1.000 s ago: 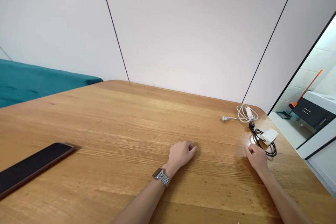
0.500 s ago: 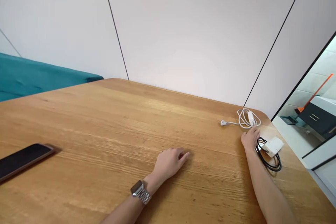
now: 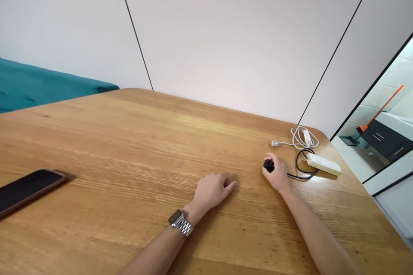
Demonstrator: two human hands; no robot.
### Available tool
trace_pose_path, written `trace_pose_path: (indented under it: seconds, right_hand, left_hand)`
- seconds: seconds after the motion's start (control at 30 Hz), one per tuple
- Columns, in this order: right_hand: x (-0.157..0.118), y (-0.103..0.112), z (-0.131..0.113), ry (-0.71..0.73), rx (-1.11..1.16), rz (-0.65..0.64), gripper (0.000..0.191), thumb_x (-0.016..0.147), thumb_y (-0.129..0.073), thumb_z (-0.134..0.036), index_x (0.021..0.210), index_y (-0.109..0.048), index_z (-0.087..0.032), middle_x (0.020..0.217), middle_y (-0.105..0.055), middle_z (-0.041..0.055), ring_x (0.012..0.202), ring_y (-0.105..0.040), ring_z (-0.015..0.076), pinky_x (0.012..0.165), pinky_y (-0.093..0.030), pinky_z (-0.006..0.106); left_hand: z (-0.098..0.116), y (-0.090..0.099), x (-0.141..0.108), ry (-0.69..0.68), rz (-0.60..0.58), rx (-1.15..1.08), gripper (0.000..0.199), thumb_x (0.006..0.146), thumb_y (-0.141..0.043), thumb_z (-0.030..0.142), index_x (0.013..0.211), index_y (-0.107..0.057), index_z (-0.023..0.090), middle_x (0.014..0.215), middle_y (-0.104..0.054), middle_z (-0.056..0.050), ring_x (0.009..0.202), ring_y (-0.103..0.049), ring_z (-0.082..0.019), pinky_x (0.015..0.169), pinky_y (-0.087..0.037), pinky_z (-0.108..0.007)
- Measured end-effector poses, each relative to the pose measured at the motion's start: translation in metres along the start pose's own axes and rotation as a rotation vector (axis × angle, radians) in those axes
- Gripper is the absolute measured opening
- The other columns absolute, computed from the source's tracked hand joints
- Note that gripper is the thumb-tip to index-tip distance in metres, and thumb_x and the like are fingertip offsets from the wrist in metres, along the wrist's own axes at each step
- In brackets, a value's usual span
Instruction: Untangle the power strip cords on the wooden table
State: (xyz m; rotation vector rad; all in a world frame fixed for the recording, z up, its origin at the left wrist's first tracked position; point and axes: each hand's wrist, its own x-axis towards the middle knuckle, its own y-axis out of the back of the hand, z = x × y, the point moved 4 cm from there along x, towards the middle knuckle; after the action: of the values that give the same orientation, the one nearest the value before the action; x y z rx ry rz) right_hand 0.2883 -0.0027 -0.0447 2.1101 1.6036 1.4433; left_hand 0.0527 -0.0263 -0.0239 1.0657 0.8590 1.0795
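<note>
My right hand (image 3: 277, 175) grips a black plug (image 3: 269, 165) between thumb and fingers, just above or on the wooden table (image 3: 135, 137). A black cord (image 3: 301, 177) runs from the plug to a white power strip (image 3: 323, 164) on the right. My left hand (image 3: 211, 189), with a metal-banded watch (image 3: 181, 222) on its wrist, rests on the tabletop. Its thumb is apart from the loosely bent fingers, and nothing shows in it. Behind the power strip lies a coiled white cable (image 3: 298, 139) with its own plug (image 3: 275, 143).
A dark-screened phone (image 3: 29, 189) lies at the table's left. Beyond that side is a teal sofa (image 3: 48, 82). A white panelled wall (image 3: 219, 43) stands along the far edge. Through the doorway at right are an orange broom (image 3: 383, 107) and a dark cabinet (image 3: 383, 137).
My right hand has moved left from the cables, bringing the black plug with it. The black coil has loosened and the power strip has turned. My left hand stays resting.
</note>
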Motion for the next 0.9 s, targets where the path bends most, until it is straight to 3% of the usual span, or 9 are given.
trace_pose_path:
  seconds: [0.17,0.27,0.33,0.43,0.57,0.6,0.7,0.77,0.9]
  right_hand:
    - [-0.022,-0.014,-0.049,0.102,0.067,-0.041,0.057,0.08,-0.058,-0.029,0.133,-0.04,-0.018,0.126,-0.057,0.0128,0.111,-0.058,0.0236,0.095,-0.046,0.04]
    - [-0.024,-0.002,-0.05,0.141,-0.054,0.064,0.044,0.087,-0.052,-0.034,0.128,-0.047,-0.018,0.129,-0.054,0.014,0.121,-0.05,0.0251,0.101,-0.041,0.044]
    - [-0.022,0.018,-0.03,0.099,-0.175,0.168,0.033,0.089,-0.048,-0.033,0.116,-0.057,-0.018,0.122,-0.059,0.0132,0.117,-0.051,0.0254,0.101,-0.039,0.045]
    - [-0.023,0.06,0.022,-0.047,-0.39,0.311,0.029,0.084,-0.047,-0.03,0.105,-0.062,-0.016,0.116,-0.061,0.0146,0.112,-0.053,0.0273,0.1,-0.038,0.046]
    - [-0.029,0.113,0.096,-0.38,-0.654,0.394,0.043,0.075,-0.049,-0.024,0.116,-0.058,-0.013,0.123,-0.059,0.0167,0.115,-0.05,0.031,0.099,-0.035,0.048]
    - [-0.029,0.121,0.108,-0.408,-0.712,0.371,0.046,0.075,-0.049,-0.024,0.119,-0.056,-0.014,0.127,-0.056,0.0164,0.12,-0.047,0.0315,0.101,-0.031,0.049]
    - [-0.024,0.127,0.129,-0.387,-0.833,0.163,0.052,0.076,-0.045,-0.023,0.127,-0.051,-0.016,0.133,-0.053,0.0127,0.13,-0.036,0.0305,0.106,-0.019,0.054]
    - [-0.021,0.126,0.134,-0.375,-0.851,0.042,0.051,0.077,-0.044,-0.025,0.128,-0.05,-0.017,0.129,-0.056,0.0115,0.128,-0.038,0.0295,0.107,-0.016,0.054]
    - [-0.023,0.13,0.124,-0.299,-0.861,0.053,0.048,0.076,-0.049,-0.03,0.121,-0.053,-0.016,0.118,-0.06,0.0126,0.112,-0.049,0.0294,0.101,-0.026,0.048]
  left_hand:
    - [0.007,0.0,-0.001,-0.114,0.017,-0.04,0.042,0.084,-0.049,0.053,0.111,-0.058,0.024,0.089,-0.072,-0.006,0.088,-0.066,-0.026,0.068,-0.043,-0.03]
    - [0.009,0.0,-0.002,-0.139,0.008,-0.034,0.048,0.083,-0.051,0.054,0.121,-0.054,0.024,0.095,-0.072,-0.007,0.094,-0.065,-0.027,0.072,-0.044,-0.032]
    - [0.009,-0.001,-0.002,-0.138,0.003,-0.031,0.045,0.084,-0.05,0.052,0.118,-0.056,0.024,0.094,-0.072,-0.008,0.093,-0.066,-0.027,0.073,-0.045,-0.032]
    - [0.008,-0.001,-0.002,-0.146,0.01,-0.025,0.042,0.084,-0.049,0.051,0.114,-0.059,0.023,0.089,-0.072,-0.008,0.091,-0.066,-0.027,0.073,-0.045,-0.033]
    - [0.008,-0.004,-0.001,-0.151,0.022,-0.024,0.038,0.085,-0.049,0.052,0.107,-0.062,0.024,0.087,-0.072,-0.007,0.089,-0.066,-0.027,0.071,-0.045,-0.032]
    - [0.007,-0.005,0.0,-0.149,0.024,-0.024,0.037,0.084,-0.049,0.052,0.106,-0.062,0.025,0.087,-0.072,-0.007,0.089,-0.066,-0.027,0.071,-0.045,-0.032]
    - [0.007,-0.005,0.001,-0.14,0.029,-0.022,0.037,0.084,-0.05,0.053,0.105,-0.062,0.025,0.088,-0.072,-0.006,0.089,-0.066,-0.026,0.071,-0.045,-0.031]
    - [0.007,-0.005,0.001,-0.126,0.031,-0.026,0.037,0.084,-0.05,0.053,0.105,-0.062,0.025,0.089,-0.072,-0.006,0.09,-0.066,-0.026,0.07,-0.044,-0.031]
    - [0.007,-0.004,0.001,-0.106,0.018,-0.042,0.035,0.085,-0.049,0.052,0.103,-0.063,0.025,0.087,-0.072,-0.005,0.089,-0.066,-0.025,0.069,-0.043,-0.031]
